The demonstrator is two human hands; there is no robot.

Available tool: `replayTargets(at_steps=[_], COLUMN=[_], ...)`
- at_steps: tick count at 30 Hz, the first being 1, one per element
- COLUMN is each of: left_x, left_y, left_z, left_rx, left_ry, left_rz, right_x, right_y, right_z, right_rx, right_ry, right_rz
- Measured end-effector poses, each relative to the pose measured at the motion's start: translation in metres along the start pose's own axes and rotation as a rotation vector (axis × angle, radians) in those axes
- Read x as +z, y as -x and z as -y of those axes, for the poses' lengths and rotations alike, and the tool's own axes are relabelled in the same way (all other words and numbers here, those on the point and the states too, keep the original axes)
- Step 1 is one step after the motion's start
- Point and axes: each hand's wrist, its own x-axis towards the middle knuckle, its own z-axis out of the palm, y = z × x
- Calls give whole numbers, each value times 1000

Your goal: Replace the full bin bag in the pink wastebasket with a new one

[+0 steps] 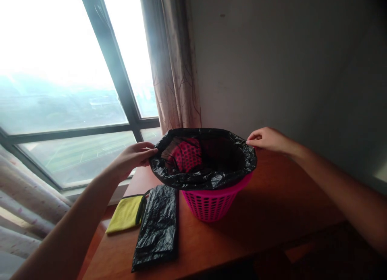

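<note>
A black trash bag point(211, 179) lines a pink perforated basket point(208, 205), its edge folded outward over the rim all the way round. Through the thin plastic, the basket's holed wall shows pink on the inside. At the left side of the rim, my left hand point(136, 157) pinches the bag's edge between thumb and fingers. Across from it, my right hand point(264, 139) has its fingertips closed on the bag's edge at the right side. The basket stands upright on the table.
A folded black plastic bag point(157, 227) lies on the brown wooden table point(272, 207), left of the basket. Beside it is a folded yellow cloth point(125, 213) with a dark edge. Behind are a window point(75, 131), a curtain point(177, 70) and a grey wall.
</note>
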Motion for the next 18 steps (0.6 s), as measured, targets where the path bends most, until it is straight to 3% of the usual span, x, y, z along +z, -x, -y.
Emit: replayTargets(at_steps=[6,13,15,18], left_x=[-2,-1,3,11], left_y=[11,5,-6,-24], left_z=[-8,-18,-30,-69], left_rx=[42,12,31,134], left_ry=[-134,80,179,293], left_rz=[2,-77,-62,-40], right_x=[-4,-5,-11,-36], right_y=[12,18,10,-7], right_z=[16,40,50,76], right_rx=[6,88,104,95], right_ry=[-256,-435,-446,-496], right_rz=[-74,-132,-91,-88])
